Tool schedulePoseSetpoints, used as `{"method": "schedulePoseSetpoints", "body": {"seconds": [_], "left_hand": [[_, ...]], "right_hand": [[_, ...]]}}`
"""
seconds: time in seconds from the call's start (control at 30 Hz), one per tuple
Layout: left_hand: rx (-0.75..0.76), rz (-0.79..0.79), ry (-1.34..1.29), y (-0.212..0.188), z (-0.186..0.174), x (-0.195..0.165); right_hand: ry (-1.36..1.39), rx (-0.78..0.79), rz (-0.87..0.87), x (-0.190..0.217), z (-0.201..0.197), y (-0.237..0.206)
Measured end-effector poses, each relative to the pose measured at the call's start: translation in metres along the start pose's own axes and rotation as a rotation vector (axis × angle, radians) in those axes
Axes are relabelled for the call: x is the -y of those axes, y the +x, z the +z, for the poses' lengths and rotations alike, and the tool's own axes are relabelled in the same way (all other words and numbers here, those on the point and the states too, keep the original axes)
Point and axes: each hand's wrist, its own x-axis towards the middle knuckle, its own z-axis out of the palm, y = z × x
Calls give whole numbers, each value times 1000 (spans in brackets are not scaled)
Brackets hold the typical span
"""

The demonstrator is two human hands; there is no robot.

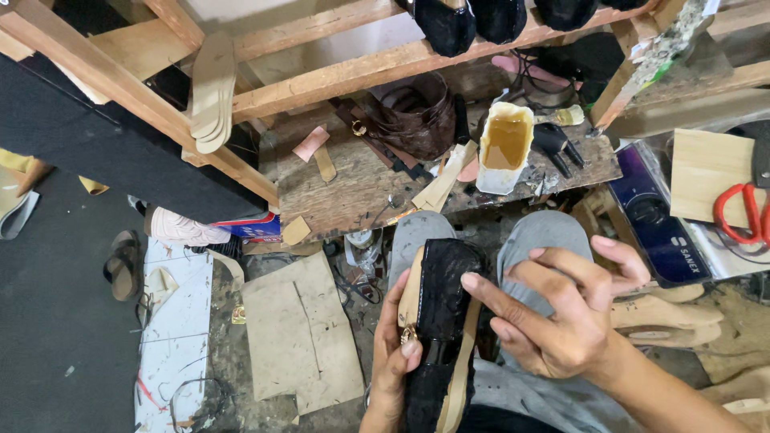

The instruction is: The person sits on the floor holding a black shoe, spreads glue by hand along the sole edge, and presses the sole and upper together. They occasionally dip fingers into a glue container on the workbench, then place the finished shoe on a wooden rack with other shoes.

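A black lace shoe upper on a tan sole [439, 321] lies over my grey-trousered lap, toe pointing away. My left hand [393, 361] grips it from the left side, thumb by a small gold ornament at the vamp. My right hand [561, 309] hovers at the shoe's right edge, index finger stretched onto the black upper, other fingers curled and holding nothing. The sole's tan rim shows along both sides.
A worn wooden bench [353, 180] ahead carries a tub of amber glue [504, 146], a brush [561, 116], brown leather straps [413, 120] and scraps. Tan insoles [212, 88] hang on the wooden frame. Red scissors [742, 212] lie right. Cardboard [301, 333] and sandals [124, 265] lie left.
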Motion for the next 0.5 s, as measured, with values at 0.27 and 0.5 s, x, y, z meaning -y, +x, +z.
{"method": "schedulePoseSetpoints", "body": {"seconds": [0.27, 0.5], "left_hand": [[-10, -11, -4, 1, -2, 3], [-32, -32, -19, 4, -10, 5]], "right_hand": [[20, -5, 63, 3, -1, 2], [108, 17, 71, 6, -1, 8]]}}
